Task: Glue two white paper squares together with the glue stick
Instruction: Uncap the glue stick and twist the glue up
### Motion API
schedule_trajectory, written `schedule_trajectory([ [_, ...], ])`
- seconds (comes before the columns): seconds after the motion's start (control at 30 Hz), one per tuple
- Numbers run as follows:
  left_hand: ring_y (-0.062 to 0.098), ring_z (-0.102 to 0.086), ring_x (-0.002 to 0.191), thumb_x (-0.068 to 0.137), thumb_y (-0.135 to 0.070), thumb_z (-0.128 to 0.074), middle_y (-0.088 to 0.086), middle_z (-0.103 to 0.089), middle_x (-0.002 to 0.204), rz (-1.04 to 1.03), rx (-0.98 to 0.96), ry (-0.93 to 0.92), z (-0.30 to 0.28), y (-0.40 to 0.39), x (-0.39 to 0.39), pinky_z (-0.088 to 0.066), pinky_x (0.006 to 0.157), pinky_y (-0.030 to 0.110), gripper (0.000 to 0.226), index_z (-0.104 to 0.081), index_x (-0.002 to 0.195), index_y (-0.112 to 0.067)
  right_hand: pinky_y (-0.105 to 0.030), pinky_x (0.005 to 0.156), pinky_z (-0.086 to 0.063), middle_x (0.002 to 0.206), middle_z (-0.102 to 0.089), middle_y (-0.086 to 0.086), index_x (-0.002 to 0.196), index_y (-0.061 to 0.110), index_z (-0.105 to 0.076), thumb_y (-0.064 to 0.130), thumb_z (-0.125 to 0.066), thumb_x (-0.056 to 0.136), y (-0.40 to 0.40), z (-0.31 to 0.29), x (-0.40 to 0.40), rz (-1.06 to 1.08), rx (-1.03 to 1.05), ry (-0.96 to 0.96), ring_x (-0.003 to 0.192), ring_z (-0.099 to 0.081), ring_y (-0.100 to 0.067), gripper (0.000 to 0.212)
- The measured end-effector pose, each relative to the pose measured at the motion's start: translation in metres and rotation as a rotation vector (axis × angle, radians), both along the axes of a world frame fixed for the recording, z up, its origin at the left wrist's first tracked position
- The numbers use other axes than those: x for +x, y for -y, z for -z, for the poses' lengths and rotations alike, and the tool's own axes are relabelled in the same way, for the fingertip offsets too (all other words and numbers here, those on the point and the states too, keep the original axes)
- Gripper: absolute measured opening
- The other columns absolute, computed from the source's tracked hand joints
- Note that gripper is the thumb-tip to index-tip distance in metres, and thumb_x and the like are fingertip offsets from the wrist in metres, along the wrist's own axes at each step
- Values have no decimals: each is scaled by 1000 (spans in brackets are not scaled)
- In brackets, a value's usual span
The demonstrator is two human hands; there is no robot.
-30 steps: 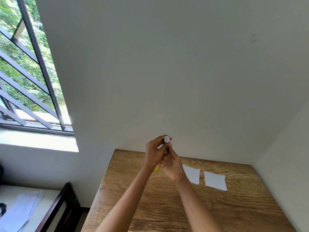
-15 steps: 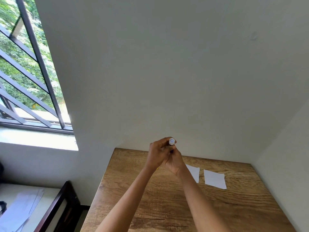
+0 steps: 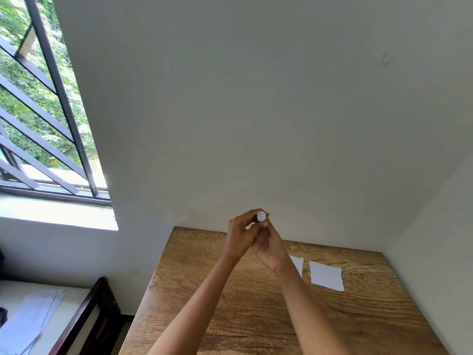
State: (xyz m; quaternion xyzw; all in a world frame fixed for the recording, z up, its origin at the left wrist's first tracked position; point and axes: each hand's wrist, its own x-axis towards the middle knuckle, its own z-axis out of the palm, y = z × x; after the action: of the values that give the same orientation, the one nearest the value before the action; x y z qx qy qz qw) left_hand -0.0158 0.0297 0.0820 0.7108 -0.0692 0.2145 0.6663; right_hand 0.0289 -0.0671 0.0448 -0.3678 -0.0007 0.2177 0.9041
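Both hands are raised together above the wooden table. My left hand and my right hand both grip a small glue stick, whose round white end faces the camera; its body is hidden by the fingers. Two white paper squares lie flat on the table at the right. One paper square is in full view. The other paper square is partly covered by my right forearm.
White walls stand close behind and to the right of the table. A barred window is at the left. Below it, a dark wooden frame and a surface with loose papers sit beside the table's left edge.
The hands have shifted a little to the right and up with the glue stick, and the yellow bit seen below them earlier is hidden.
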Motion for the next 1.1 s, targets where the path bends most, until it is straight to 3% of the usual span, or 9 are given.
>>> schedule_trajectory([
  [0.1, 7, -69, 92, 81, -2, -65, -4, -75, 95, -2, -25, -12, -7, -4, 3, -57, 78, 26, 24, -73, 96, -20, -22, 63, -56, 79, -70, -1, 92, 13, -71, 21, -44, 94, 0, 8, -7, 23, 148, 81, 72, -66, -9, 28],
  [0.2, 7, -70, 76, 81, -2, -65, -9, -75, 87, 12, -63, -31, -7, -6, 4, -56, 65, 22, 27, -73, 91, -26, -21, 61, -56, 71, -68, -1, 87, 12, -72, 18, -45, 91, -1, 6, -9, 19, 176, 85, 65, -65, -7, 29],
  [0.37, 3, -68, 96, 82, -3, -66, -11, -74, 95, 3, 37, 20, -6, -1, 3, -55, 84, 22, 25, -73, 96, -22, -22, 52, -49, 66, -65, 3, 82, 19, -73, 37, -43, 92, -3, -2, -9, -67, 47, 88, 57, -59, -8, 36],
  [0.5, 6, -70, 88, 82, -5, -67, -14, -73, 90, -17, 27, 15, -8, -3, 2, -55, 77, 19, 26, -73, 94, -28, -23, 52, -42, 69, -59, 2, 86, 18, -68, 34, -39, 96, -2, 0, -10, -58, 97, 74, 60, -54, -9, 34],
  [0.6, 5, -70, 79, 82, -6, -66, -14, -74, 86, -27, 6, -10, -8, -4, 1, -54, 69, 15, 27, -72, 91, -31, -21, 49, -41, 60, -53, 4, 79, 18, -69, 32, -41, 95, -1, 3, -12, -32, 97, 58, 54, -48, -7, 35],
  [0.73, 2, -68, 94, 83, -7, -66, -9, -74, 94, -9, 18, 11, -8, 3, -2, -53, 76, 14, 21, -73, 96, -23, -21, 48, -37, 55, -44, 4, 76, 19, -65, 48, -51, 86, -4, -2, -13, -14, -62, 58, 49, -41, -7, 34],
  [0.9, 4, -69, 92, 82, -5, -66, -14, -74, 90, -36, -32, 31, -16, -3, 2, -54, 76, 17, 29, -72, 89, -32, -22, 54, -45, 66, -59, 3, 89, 18, -69, 37, -41, 94, -6, -5, -15, -48, 101, 90, 59, -54, -8, 34],
  [1.0, 5, -69, 91, 81, -4, -67, -15, -74, 87, -16, -35, 27, -19, -8, 2, -53, 76, 16, 32, -71, 86, -35, -21, 49, -39, 56, -51, 4, 78, 18, -69, 34, -47, 90, -4, -10, -16, -42, 84, 80, 50, -45, -7, 30],
  [1.1, 6, -70, 92, 81, -7, -68, -13, -74, 90, -7, 2, 40, -20, -3, -1, -54, 77, 18, 27, -72, 91, -32, -21, 44, -34, 48, -44, 5, 66, 18, -66, 42, -51, 86, -5, -14, -16, -31, 9, 49, 43, -38, -7, 35],
])
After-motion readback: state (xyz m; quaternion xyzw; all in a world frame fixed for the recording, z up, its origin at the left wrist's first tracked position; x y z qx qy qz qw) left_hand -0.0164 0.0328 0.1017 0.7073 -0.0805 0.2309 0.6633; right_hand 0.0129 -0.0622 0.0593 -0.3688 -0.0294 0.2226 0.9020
